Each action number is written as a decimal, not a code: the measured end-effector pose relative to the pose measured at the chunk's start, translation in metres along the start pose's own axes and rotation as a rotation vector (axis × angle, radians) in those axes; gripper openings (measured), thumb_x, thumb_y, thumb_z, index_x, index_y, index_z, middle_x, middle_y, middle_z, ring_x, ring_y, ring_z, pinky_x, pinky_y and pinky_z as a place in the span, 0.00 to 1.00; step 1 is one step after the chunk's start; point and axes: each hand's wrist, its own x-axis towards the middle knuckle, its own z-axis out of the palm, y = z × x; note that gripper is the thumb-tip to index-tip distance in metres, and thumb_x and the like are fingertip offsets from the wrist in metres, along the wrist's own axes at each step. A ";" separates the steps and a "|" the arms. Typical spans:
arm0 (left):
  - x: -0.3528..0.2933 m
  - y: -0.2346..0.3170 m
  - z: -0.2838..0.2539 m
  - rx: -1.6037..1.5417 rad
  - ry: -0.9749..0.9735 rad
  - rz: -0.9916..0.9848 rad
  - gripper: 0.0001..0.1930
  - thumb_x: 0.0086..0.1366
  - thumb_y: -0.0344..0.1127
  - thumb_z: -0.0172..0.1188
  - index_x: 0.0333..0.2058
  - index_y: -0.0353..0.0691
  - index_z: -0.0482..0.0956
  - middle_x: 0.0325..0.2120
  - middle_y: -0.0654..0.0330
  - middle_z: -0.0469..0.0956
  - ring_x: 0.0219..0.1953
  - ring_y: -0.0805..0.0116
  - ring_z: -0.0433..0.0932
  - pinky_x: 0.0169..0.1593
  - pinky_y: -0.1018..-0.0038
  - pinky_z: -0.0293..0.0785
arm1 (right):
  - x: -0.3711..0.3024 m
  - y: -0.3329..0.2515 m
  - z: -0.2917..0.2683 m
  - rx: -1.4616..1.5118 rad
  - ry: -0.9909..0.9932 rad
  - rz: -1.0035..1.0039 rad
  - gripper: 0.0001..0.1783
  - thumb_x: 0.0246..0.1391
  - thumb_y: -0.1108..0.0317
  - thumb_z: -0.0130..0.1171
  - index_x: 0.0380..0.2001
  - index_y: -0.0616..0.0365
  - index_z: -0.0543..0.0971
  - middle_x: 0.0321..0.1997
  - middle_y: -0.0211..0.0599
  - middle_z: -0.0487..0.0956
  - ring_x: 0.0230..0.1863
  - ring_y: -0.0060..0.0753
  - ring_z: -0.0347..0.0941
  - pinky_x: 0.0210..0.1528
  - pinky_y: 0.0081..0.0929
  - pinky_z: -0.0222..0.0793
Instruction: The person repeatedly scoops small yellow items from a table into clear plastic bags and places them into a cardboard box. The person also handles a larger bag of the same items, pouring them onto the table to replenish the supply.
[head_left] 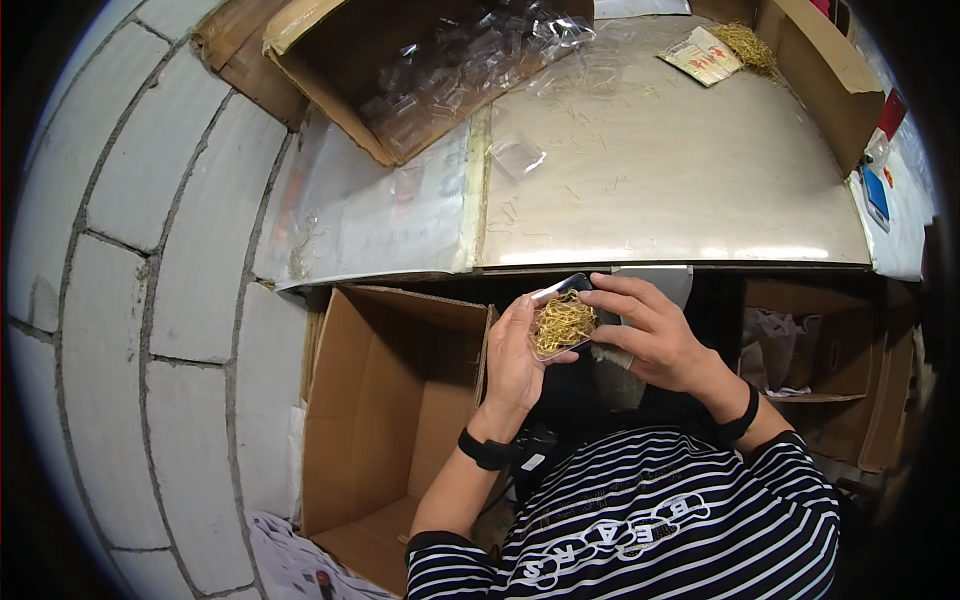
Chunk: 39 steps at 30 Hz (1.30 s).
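Observation:
A small clear plastic box (545, 354) full of gold-coloured bent wire pieces (566, 323), which look like small hooks, is up in front of my chest, just off the table's near edge. Around its left side and underneath, my left hand (514, 352) is closed, with the thumb along the side. My right hand (648, 330) comes from the other side, its fingertips against the box's right edge and the heaped wire pieces. At the far side of the box a clear lid (562, 287) appears tilted up. Part of the box's right side is hidden by my right fingers.
A cardboard carton (330, 70) of clear plastic boxes (470, 75) lies on the table (680, 180), with loose wire bits scattered nearby. One clear box (517, 157) lies apart. More gold pieces (745, 45) sit beside a paper packet (702, 57) at far right. An open carton (375, 400) stands below left.

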 end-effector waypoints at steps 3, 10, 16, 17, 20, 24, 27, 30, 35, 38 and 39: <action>-0.001 -0.005 -0.003 -0.013 -0.029 -0.026 0.19 0.71 0.42 0.40 0.48 0.32 0.68 0.40 0.54 0.74 0.38 0.65 0.80 0.27 0.73 0.84 | -0.005 0.003 0.004 0.039 -0.004 0.014 0.15 0.35 0.73 0.66 0.31 0.59 0.76 0.51 0.40 0.74 0.57 0.47 0.67 0.52 0.39 0.69; -0.001 -0.013 0.003 0.031 -0.033 -0.047 0.18 0.71 0.41 0.40 0.48 0.32 0.67 0.41 0.54 0.74 0.38 0.66 0.80 0.27 0.73 0.84 | -0.012 -0.003 -0.005 0.215 0.013 0.174 0.11 0.39 0.79 0.62 0.30 0.62 0.74 0.48 0.41 0.75 0.55 0.49 0.68 0.52 0.38 0.69; -0.001 -0.020 0.010 0.059 -0.050 -0.084 0.18 0.71 0.41 0.40 0.49 0.32 0.66 0.41 0.53 0.74 0.37 0.66 0.80 0.27 0.73 0.84 | -0.017 -0.006 -0.011 0.288 0.072 0.297 0.11 0.39 0.81 0.62 0.29 0.64 0.73 0.46 0.42 0.75 0.53 0.48 0.69 0.52 0.37 0.69; -0.002 -0.021 0.012 0.062 -0.049 -0.093 0.18 0.71 0.41 0.40 0.49 0.32 0.66 0.41 0.53 0.74 0.37 0.66 0.80 0.26 0.73 0.84 | -0.017 -0.006 -0.012 0.273 0.064 0.295 0.11 0.39 0.81 0.62 0.29 0.64 0.74 0.46 0.42 0.75 0.53 0.48 0.69 0.52 0.37 0.69; -0.003 -0.023 0.015 0.062 -0.071 -0.088 0.18 0.71 0.42 0.40 0.49 0.32 0.66 0.41 0.53 0.75 0.36 0.66 0.80 0.27 0.73 0.84 | -0.020 -0.004 -0.011 0.232 0.034 0.307 0.13 0.39 0.81 0.62 0.32 0.63 0.76 0.47 0.43 0.74 0.53 0.47 0.70 0.52 0.36 0.69; -0.005 -0.020 0.009 0.047 -0.071 -0.091 0.19 0.71 0.42 0.40 0.48 0.32 0.68 0.40 0.53 0.75 0.36 0.66 0.80 0.27 0.73 0.83 | -0.019 -0.007 -0.018 0.313 0.100 0.366 0.18 0.38 0.81 0.63 0.38 0.61 0.77 0.49 0.42 0.74 0.53 0.44 0.70 0.52 0.34 0.68; -0.012 -0.003 -0.002 0.055 -0.055 -0.059 0.19 0.71 0.43 0.40 0.46 0.32 0.69 0.38 0.53 0.76 0.35 0.66 0.80 0.26 0.74 0.83 | -0.015 -0.009 -0.026 0.297 0.104 0.430 0.18 0.40 0.82 0.59 0.39 0.62 0.76 0.48 0.43 0.75 0.50 0.42 0.72 0.51 0.31 0.69; -0.025 0.027 -0.031 0.051 0.009 0.001 0.19 0.71 0.44 0.41 0.43 0.32 0.70 0.35 0.53 0.77 0.33 0.66 0.81 0.25 0.75 0.82 | -0.020 -0.003 -0.022 0.172 0.128 0.460 0.16 0.43 0.82 0.56 0.39 0.62 0.76 0.48 0.44 0.76 0.50 0.43 0.73 0.52 0.30 0.67; -0.058 0.087 -0.114 0.117 0.248 0.266 0.17 0.71 0.42 0.39 0.44 0.34 0.69 0.37 0.51 0.77 0.34 0.60 0.81 0.23 0.75 0.82 | -0.042 0.031 -0.024 -0.128 0.153 0.538 0.15 0.46 0.83 0.55 0.39 0.63 0.74 0.51 0.44 0.75 0.53 0.43 0.71 0.55 0.30 0.64; -0.073 0.096 -0.179 0.120 0.407 0.328 0.17 0.71 0.41 0.38 0.44 0.33 0.68 0.37 0.50 0.76 0.36 0.62 0.81 0.29 0.72 0.83 | -0.070 0.085 -0.044 -0.307 0.203 0.611 0.14 0.53 0.81 0.51 0.44 0.63 0.74 0.57 0.43 0.71 0.59 0.39 0.65 0.60 0.28 0.59; -0.075 0.089 -0.201 0.109 0.456 0.317 0.17 0.71 0.41 0.38 0.44 0.33 0.68 0.38 0.50 0.76 0.36 0.62 0.80 0.29 0.71 0.83 | -0.085 0.110 -0.053 -0.355 0.216 0.621 0.14 0.54 0.80 0.50 0.45 0.64 0.74 0.57 0.43 0.70 0.59 0.39 0.65 0.61 0.29 0.58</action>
